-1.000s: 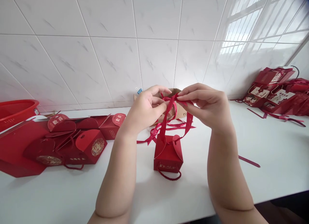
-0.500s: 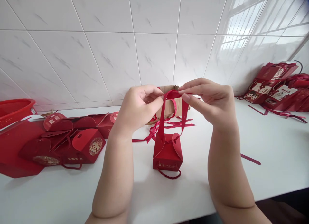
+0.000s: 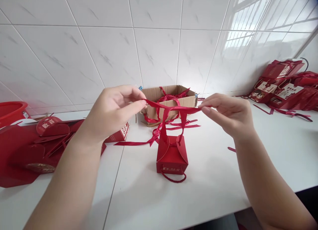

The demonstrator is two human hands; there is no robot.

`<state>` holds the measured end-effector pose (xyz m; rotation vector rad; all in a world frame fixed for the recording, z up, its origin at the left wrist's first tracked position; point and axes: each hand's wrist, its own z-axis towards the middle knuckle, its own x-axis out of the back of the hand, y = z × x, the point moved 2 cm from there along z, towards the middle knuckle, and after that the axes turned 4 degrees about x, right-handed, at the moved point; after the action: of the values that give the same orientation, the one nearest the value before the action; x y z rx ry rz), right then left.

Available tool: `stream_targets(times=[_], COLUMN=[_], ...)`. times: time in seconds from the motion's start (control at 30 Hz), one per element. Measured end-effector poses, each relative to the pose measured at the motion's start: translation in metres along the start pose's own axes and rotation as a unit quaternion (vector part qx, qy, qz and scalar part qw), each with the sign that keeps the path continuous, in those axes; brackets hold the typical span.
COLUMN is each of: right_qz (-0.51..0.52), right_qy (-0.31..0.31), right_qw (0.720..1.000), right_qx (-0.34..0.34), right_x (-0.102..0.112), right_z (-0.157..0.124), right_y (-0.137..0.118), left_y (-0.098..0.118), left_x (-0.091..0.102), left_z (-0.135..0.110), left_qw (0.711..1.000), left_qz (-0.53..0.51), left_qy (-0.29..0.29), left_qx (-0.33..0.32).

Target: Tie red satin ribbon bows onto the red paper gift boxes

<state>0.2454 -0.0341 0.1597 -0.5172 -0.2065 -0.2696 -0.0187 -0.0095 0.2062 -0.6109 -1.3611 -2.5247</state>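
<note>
A small red gift box point(image 3: 173, 155) stands on the white table, its top flaps folded together and a twisted cord handle point(image 3: 175, 181) hanging at its front. A red ribbon point(image 3: 171, 108) runs up from the top of the box and crosses above it. One end of the ribbon is pinched between the thumb and fingers of my left hand point(image 3: 121, 111). On the other side, my right hand point(image 3: 227, 114) pinches the opposite end. Between the hands the ribbon is stretched nearly level, with two strands going down to the box.
Behind the box sits an open cardboard carton point(image 3: 184, 102) with red ribbons inside and over its edge. Loose ribbons point(image 3: 134, 143) lie before it. Red boxes point(image 3: 52, 144) and a red basin point(image 3: 12, 114) are at left; more red boxes point(image 3: 285, 87) are piled at right.
My hands have moved apart, left and right, drawing the ribbon ends out level. The loop above the box has tightened into a crossing. More of the carton behind now shows.
</note>
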Motion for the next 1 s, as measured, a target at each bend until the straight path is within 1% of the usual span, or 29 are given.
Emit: stream_targets(times=[0.1,0.17,0.23,0.33,0.47,0.53,0.6,0.73,0.8,0.9,1.0], right_qz=[0.029,0.075,0.130,0.204,0.288,0.322,0.351,0.385,0.390,0.406,0.414], right_qy=[0.004,0.010,0.014,0.004,-0.014,-0.013,-0.007,0.026,0.047,0.066,0.051], right_qw=[0.999,0.995,0.987,0.966,0.936,0.920,0.906,0.890,0.883,0.866,0.856], right_qx=[-0.026,-0.058,-0.097,-0.156,-0.204,-0.223,-0.236,-0.244,-0.255,-0.286,-0.306], right_x=[0.005,0.007,0.008,0.007,0.006,0.006,0.007,0.012,0.014,0.015,0.013], right_z=[-0.018,-0.029,-0.040,-0.055,-0.072,-0.079,-0.083,-0.083,-0.082,-0.081,-0.081], right_y=[0.012,0.023,0.035,0.053,0.072,0.079,0.083,0.083,0.081,0.078,0.075], left_y=[-0.017,-0.029,-0.039,-0.052,-0.067,-0.073,-0.078,-0.089,-0.092,-0.093,-0.091], left_x=[0.003,0.003,0.002,0.000,-0.002,-0.002,-0.002,-0.002,-0.002,0.000,0.003], left_z=[-0.005,-0.007,-0.009,-0.013,-0.024,-0.029,-0.031,-0.029,-0.028,-0.026,-0.027], left_qw=[0.994,0.984,0.970,0.940,0.888,0.872,0.864,0.862,0.868,0.894,0.930], left_qz=[-0.098,-0.163,-0.224,-0.310,-0.400,-0.423,-0.438,-0.455,-0.446,-0.395,-0.314], left_qy=[-0.027,-0.046,-0.050,-0.056,-0.090,-0.097,-0.102,-0.100,-0.106,-0.125,-0.132], left_qx=[0.027,0.055,0.083,0.129,0.207,0.225,0.227,0.199,0.191,0.171,0.139])
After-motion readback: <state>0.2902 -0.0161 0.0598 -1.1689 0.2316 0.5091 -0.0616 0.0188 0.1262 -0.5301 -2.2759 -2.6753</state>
